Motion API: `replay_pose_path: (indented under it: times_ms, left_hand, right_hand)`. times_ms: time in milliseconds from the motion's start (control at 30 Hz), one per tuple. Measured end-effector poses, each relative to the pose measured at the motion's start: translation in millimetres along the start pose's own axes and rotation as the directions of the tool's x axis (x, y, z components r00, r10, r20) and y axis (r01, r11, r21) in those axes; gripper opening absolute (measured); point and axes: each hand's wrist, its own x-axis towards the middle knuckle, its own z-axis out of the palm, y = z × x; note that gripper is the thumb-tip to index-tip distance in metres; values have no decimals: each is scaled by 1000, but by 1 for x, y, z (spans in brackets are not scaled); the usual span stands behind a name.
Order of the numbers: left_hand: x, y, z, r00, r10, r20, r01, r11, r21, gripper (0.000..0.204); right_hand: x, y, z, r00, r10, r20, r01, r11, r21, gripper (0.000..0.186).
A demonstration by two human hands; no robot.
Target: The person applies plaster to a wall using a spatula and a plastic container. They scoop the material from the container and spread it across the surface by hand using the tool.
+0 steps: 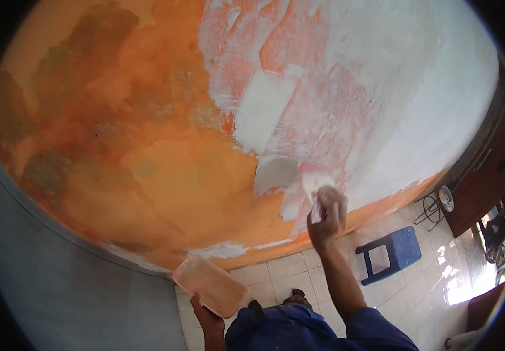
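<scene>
In front of me an orange wall (pixel 176 175) with dark stains is partly coated in white filler (pixel 267 105), smooth on the right and patchy in the middle. My right hand (pixel 328 216) is closed round a putty knife (pixel 315 180), whose blade lies at the wall near the lower edge of the coat. Motion blurs the blade, so its exact contact is unclear. Low on the left, my left hand (pixel 204 313) grips the rim of a shallow peach-coloured plastic tray (pixel 211 286), tilted and smeared with pale residue inside.
A blue plastic stool (pixel 407 245) is on the tiled floor (pixel 284 268) to my right. Beyond it are a round white object with a wire frame (pixel 445 199) and brown wooden furniture (pixel 480 196). A grey wall (pixel 76 281) meets the orange one at the left.
</scene>
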Motion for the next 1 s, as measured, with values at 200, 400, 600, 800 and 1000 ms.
replay_pose_path:
  times_ms: [200, 400, 600, 800, 1000]
  left_hand:
    - [2, -6, 2, 1000, 6, 31, -6, 1000, -19, 60]
    - [5, -1, 4, 998, 44, 36, -43, 998, -34, 54]
    - [9, 5, -2, 998, 49, 36, -49, 999, -5, 59]
    - [14, 7, 7, 996, 29, 87, -27, 999, -30, 60]
    - [15, 6, 6, 993, 35, 110, -28, 997, -66, 59]
  right_hand:
    - [-47, 38, 28, 978, -195, 78, 202, 974, -102, 10]
    - [-149, -5, -13, 895, -48, 443, 13, 997, 80, 13]
    - [60, -37, -2, 977, -211, -22, 212, 973, 93, 22]
    - [169, -53, 36, 948, -310, -71, 305, 950, -68, 24]
    - [16, -37, 59, 912, -373, 173, 380, 925, -8, 18]
